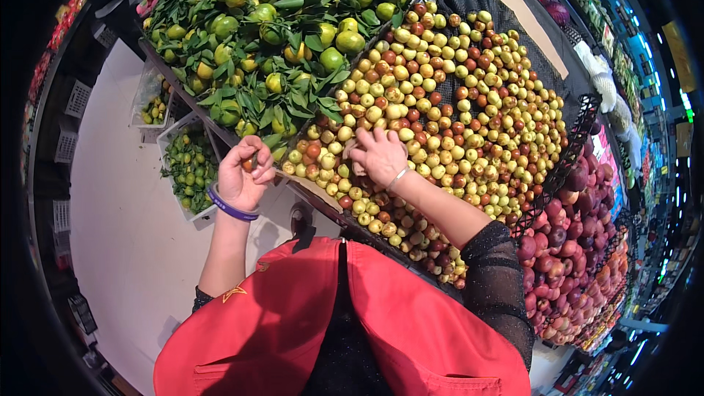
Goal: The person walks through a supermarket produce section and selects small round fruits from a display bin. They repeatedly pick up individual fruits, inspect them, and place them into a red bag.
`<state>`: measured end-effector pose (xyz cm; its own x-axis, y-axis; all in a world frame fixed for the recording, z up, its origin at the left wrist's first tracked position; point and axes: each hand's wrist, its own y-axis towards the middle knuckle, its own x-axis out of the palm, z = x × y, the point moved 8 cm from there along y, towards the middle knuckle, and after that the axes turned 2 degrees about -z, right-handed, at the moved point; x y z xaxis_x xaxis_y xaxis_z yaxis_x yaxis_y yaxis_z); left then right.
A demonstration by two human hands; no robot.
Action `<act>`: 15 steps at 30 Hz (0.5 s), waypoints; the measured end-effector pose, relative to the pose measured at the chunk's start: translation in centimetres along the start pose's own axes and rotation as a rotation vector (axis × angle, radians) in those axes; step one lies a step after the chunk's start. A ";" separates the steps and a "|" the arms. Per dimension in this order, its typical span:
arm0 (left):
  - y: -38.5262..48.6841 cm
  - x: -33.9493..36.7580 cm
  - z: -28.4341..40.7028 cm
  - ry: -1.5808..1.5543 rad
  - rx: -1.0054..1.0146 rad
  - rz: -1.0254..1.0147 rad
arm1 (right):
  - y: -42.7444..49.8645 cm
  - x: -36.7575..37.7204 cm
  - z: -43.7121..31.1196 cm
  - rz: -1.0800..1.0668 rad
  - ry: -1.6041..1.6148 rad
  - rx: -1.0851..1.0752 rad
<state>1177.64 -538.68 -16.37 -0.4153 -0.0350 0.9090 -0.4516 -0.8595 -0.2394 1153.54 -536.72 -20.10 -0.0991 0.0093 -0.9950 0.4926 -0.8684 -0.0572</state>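
Note:
My left hand (242, 176) is raised at the front left corner of the fruit display, its fingers curled around a small reddish-brown jujube (248, 164). Reaching into the heap of yellow-green and brown jujubes (440, 99), my right hand (381, 158) lies palm down with its fingers bent and somewhat apart. Beneath those fingers a crumpled beige piece (355, 157), cloth or paper, partly shows. Whether the right hand grips it cannot be seen, as the palm side is hidden.
Green mandarins with leaves (275, 38) fill the stand beyond my left hand. Red apples (566, 236) lie at the right behind a black mesh divider (572, 154). A white crate of green citrus (190, 168) stands on the floor. A cardboard strip (533, 30) borders the jujubes.

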 end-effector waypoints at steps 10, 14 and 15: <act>-4.1 -3.3 2.6 -0.021 0.073 0.048 | -0.9 -6.9 18.7 0.098 -0.250 0.377; -4.3 -3.7 2.8 -0.027 0.077 0.075 | -3.6 -10.8 23.2 0.270 -0.218 0.570; -4.3 -3.8 2.8 -0.008 0.072 0.081 | -4.3 -11.8 22.5 0.305 -0.214 0.615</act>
<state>1183.34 -536.31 -17.83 -0.4418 -0.1098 0.8904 -0.3586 -0.8882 -0.2874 1133.12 -544.23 -6.23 -0.2332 -0.3205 -0.9181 -0.0443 -0.9396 0.3393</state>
